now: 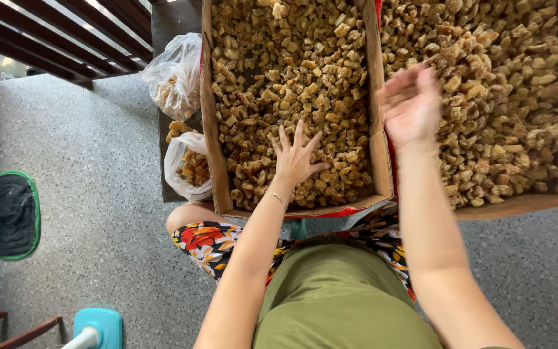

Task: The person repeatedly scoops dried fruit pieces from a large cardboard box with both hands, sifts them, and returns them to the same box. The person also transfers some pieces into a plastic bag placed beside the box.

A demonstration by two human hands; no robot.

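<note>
Left hand [294, 157] lies flat, fingers spread, on golden-brown dried chunks [279, 84] filling a shallow cardboard tray [217, 165]. Right hand [412, 106] hovers open and empty, blurred, above the neighbouring cardboard tray [518, 205] of chunks.

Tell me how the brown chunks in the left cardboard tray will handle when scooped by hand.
The chunks look small, dry and irregular, so they would probably spill between fingers rather than clump. Heaped loose in the cardboard tray, they likely shift when pushed. The left hand lies spread flat on them without visibly sinking, suggesting fairly firm pieces.
</note>
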